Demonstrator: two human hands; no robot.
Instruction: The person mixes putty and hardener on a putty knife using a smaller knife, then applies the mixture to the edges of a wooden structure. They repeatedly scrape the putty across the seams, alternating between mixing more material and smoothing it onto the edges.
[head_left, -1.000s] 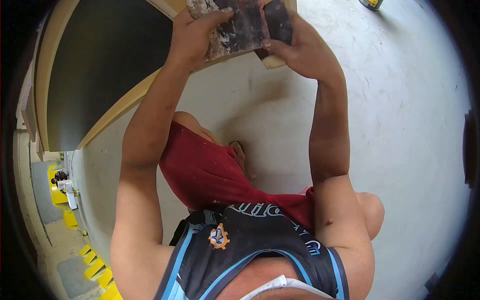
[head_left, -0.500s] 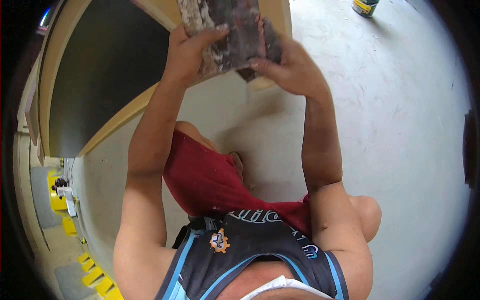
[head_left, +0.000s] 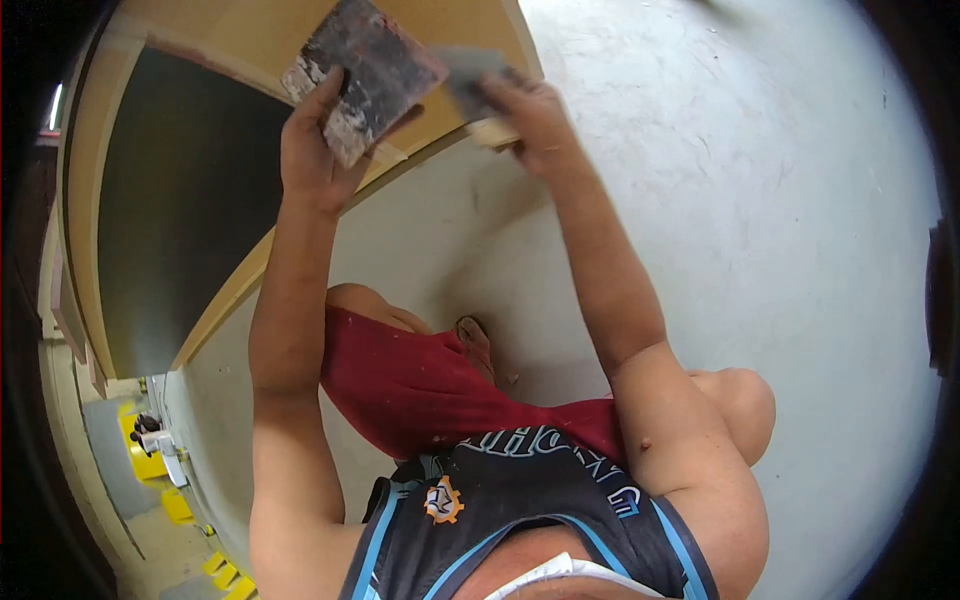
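My left hand (head_left: 322, 150) grips a flat, dark board (head_left: 368, 75) smeared with pale and reddish residue, thumb on its face, tilted over the wooden panel's edge. In my right hand (head_left: 535, 120) is a putty knife (head_left: 472, 75) with a wide grey blade and a light handle, blurred by motion. The blade's left side is close beside the board's right corner; whether they touch I cannot tell.
A wooden-framed panel (head_left: 465, 30) with a large dark inset (head_left: 185, 200) stands at the upper left. Below lies the grey floor (head_left: 750, 250). Yellow chairs (head_left: 145, 450) and a distant person (head_left: 148, 432) appear at the lower left.
Both hands have moved left, and the board has tilted and shifted left. My right hand has come away from the board with the putty knife, whose blade now shows more fully.
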